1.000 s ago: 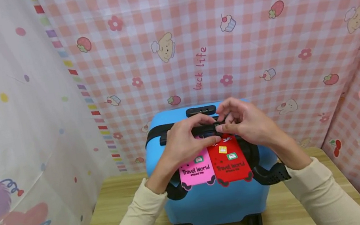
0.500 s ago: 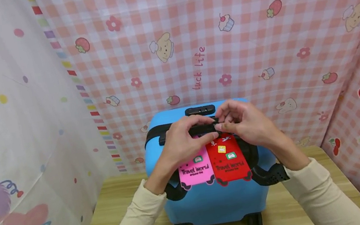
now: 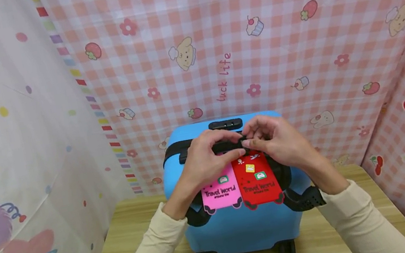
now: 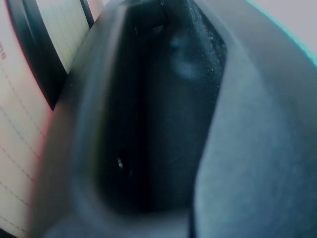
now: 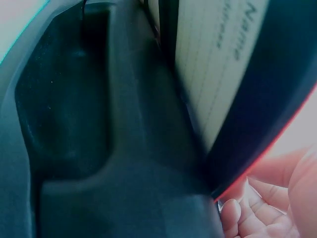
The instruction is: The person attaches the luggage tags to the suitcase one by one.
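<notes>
A blue suitcase (image 3: 245, 229) stands upright with a black handle (image 3: 226, 146) on top. A pink luggage tag (image 3: 220, 194) and a red luggage tag (image 3: 258, 182) hang side by side in front of the handle. My left hand (image 3: 202, 162) curves over the handle, thumb and fingertips around the red tag's black strap (image 3: 244, 141). My right hand (image 3: 286, 141) pinches that strap from the right; its exact grip is partly hidden. In the right wrist view, the fingers (image 5: 272, 198) show beside a tag's lined name card (image 5: 213, 64). The left wrist view shows the handle recess (image 4: 173, 99), without the hand.
A black combination lock (image 3: 225, 125) sits behind the handle, and a black band (image 3: 175, 148) crosses the suitcase top. Black wheels (image 3: 286, 249) stand on the wood-grain table (image 3: 132, 234). Checked pink cloth (image 3: 210, 30) hangs close behind; a white printed curtain (image 3: 24, 130) hangs left.
My right hand has lowered slightly and its fingers have drawn closer to the strap. My left hand, both tags and the suitcase stay nearly in place.
</notes>
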{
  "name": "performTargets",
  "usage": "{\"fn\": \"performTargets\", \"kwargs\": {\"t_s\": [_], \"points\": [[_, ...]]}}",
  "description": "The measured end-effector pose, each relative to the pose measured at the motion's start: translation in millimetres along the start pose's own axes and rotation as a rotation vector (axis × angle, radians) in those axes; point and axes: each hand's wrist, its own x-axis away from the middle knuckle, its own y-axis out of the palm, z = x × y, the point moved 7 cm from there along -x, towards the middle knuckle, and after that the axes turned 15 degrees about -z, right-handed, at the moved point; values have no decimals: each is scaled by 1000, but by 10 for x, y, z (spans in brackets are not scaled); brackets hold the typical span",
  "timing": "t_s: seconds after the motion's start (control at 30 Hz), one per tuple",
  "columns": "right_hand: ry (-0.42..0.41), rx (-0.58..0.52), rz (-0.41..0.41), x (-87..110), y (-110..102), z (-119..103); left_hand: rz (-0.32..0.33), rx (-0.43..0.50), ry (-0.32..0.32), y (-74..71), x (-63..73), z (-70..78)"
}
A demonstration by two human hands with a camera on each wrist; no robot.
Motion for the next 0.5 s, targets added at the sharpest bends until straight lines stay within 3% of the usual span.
{"fn": "performTargets", "kwargs": {"t_s": [0.5], "points": [[0,9,46,15,-5,17,2,37,-6,8,5,3]]}}
